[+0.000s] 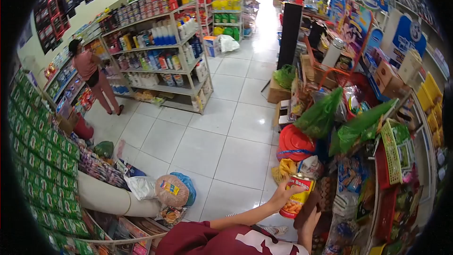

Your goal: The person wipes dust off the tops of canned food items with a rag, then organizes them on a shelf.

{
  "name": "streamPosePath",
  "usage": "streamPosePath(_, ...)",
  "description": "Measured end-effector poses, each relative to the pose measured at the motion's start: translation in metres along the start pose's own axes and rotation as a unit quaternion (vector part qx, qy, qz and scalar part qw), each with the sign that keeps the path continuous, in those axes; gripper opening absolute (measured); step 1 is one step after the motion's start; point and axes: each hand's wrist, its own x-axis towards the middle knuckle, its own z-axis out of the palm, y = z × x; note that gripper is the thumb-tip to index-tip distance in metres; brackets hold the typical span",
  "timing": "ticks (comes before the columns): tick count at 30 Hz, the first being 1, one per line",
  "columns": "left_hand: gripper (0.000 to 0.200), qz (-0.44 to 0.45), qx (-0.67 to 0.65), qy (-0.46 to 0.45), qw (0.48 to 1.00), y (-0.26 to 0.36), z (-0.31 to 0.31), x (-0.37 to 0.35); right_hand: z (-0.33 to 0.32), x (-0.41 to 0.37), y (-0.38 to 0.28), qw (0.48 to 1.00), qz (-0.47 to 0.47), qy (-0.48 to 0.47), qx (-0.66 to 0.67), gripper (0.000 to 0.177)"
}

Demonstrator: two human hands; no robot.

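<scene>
A tin can [296, 197] with a red and yellow label is held low at the right, in front of a crowded goods rack. My left hand [282, 193] grips its left side, fingers reaching toward the lid. My right hand [309, 210] supports it from below and from the right, and is partly hidden by the can. My maroon shirt [212, 241] fills the bottom edge. Packets and a red lid [295, 141] lie just above the can.
The white tiled aisle [222, 132] runs away toward the back. A shelf unit [160, 56] of bottles stands at left centre, with a person in a pink top [87, 66] beside it. Sacks and bags [172, 190] lie on the floor at the left. Green bags [321, 113] top the right rack.
</scene>
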Motion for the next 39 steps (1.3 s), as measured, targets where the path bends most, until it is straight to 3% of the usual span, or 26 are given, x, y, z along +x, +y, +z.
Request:
streamPosePath(2, 0.050, 0.007, 0.071, -0.039, 0.997, -0.001, 0.000, 0.000, -0.004, -0.010, 0.029, 0.973, 0.145, 0.032, 0.177, 0.041)
streamPosePath(5, 0.053, 0.027, 0.186, -0.109, 0.976, 0.000, 0.006, -0.007, 0.019, 0.012, -0.030, 0.964, -0.027, 0.025, 0.263, 0.046)
streamPosePath(6, 0.056, 0.014, 0.216, -0.105, 0.971, 0.004, 0.012, -0.013, 0.010, 0.019, -0.026, 0.926, 0.080, 0.023, 0.367, 0.054)
streamPosePath(7, 0.060, 0.000, 0.246, -0.103, 0.964, 0.005, 0.015, -0.017, 0.011, 0.022, -0.030, 0.915, 0.097, 0.024, 0.391, 0.061)
streamPosePath(9, 0.070, 0.097, 0.332, -0.094, 0.934, 0.000, 0.005, -0.011, 0.016, 0.015, -0.044, 0.913, 0.064, 0.005, 0.403, 0.058)
streamPosePath(10, 0.075, 0.144, 0.374, -0.092, 0.912, -0.003, -0.001, -0.006, 0.016, 0.010, -0.041, 0.970, -0.024, -0.001, 0.242, 0.051)
streamPosePath(11, 0.080, 0.190, 0.414, -0.091, 0.886, -0.005, -0.004, -0.004, 0.014, 0.002, -0.034, 0.992, -0.106, -0.019, 0.068, 0.047)
streamPosePath(12, 0.085, 0.218, 0.437, -0.087, 0.868, 0.008, -0.002, -0.005, 0.012, -0.005, -0.027, 0.976, -0.192, -0.008, -0.100, 0.047)
streamPosePath(13, 0.084, 0.235, 0.376, -0.080, 0.893, 0.016, 0.000, -0.006, 0.009, -0.013, -0.022, 0.965, -0.220, -0.024, -0.139, 0.048)
streamPosePath(15, 0.083, 0.266, 0.256, -0.070, 0.927, 0.032, 0.005, -0.008, -0.001, -0.022, -0.009, 0.975, -0.179, -0.104, -0.082, 0.050)
streamPosePath(16, 0.084, 0.152, 0.117, -0.135, 0.972, 0.036, 0.007, -0.012, -0.005, -0.024, -0.001, 0.980, -0.137, -0.139, -0.034, 0.052)
streamPosePath(17, 0.088, 0.115, 0.069, -0.201, 0.970, 0.036, 0.006, -0.012, -0.008, -0.026, 0.006, 0.980, -0.092, -0.173, 0.017, 0.053)
streamPosePath(19, 0.089, 0.088, 0.101, -0.273, 0.953, 0.047, 0.018, -0.022, -0.016, -0.023, 0.017, 0.967, -0.002, -0.225, 0.119, 0.057)
streamPosePath(23, 0.094, 0.320, 0.239, -0.188, 0.897, 0.040, 0.019, -0.008, -0.026, -0.016, 0.038, 0.923, 0.077, -0.239, 0.291, 0.066)
streamPosePath(24, 0.084, 0.337, 0.200, -0.129, 0.911, 0.040, 0.024, -0.012, -0.033, -0.016, 0.055, 0.919, 0.076, -0.244, 0.301, 0.068)
streamPosePath(25, 0.082, 0.286, 0.257, -0.101, 0.918, 0.039, 0.022, -0.015, -0.014, -0.019, 0.011, 0.903, 0.065, -0.129, 0.404, 0.067)
streamPosePath(27, 0.078, 0.184, 0.365, -0.044, 0.911, 0.040, 0.018, -0.019, -0.004, -0.017, -0.003, 0.923, 0.079, -0.035, 0.375, 0.059)
streamPosePath(28, 0.078, 0.292, 0.444, -0.041, 0.846, 0.043, 0.023, -0.023, -0.007, -0.017, 0.000, 0.941, 0.060, -0.025, 0.331, 0.053)
streamPosePath(30, 0.079, 0.266, 0.476, -0.029, 0.838, 0.054, 0.034, -0.031, -0.007, -0.021, -0.002, 0.958, 0.048, 0.016, 0.282, 0.037)
streamPosePath(32, 0.082, 0.240, 0.511, -0.014, 0.826, 0.058, 0.041, -0.036, -0.010, -0.026, -0.008, 0.972, 0.049, 0.081, 0.215, 0.037)
streamPosePath(33, 0.084, 0.216, 0.466, -0.038, 0.857, 0.056, 0.040, -0.034, -0.012, -0.028, -0.010, 0.976, 0.051, 0.114, 0.180, 0.036)
streamPosePath(35, 0.087, 0.161, 0.371, -0.085, 0.911, 0.048, 0.034, -0.028, -0.020, -0.026, -0.015, 0.976, 0.039, 0.086, 0.195, 0.045)
streamPosePath(36, 0.094, 0.068, 0.324, -0.120, 0.936, 0.051, 0.034, -0.029, -0.022, -0.025, -0.017, 0.970, 0.011, 0.061, 0.234, 0.048)
streamPosePath(39, 0.096, 0.137, 0.305, -0.257, 0.907, 0.037, 0.026, -0.021, -0.031, -0.028, -0.013, 0.950, 0.008, -0.036, 0.310, 0.051)
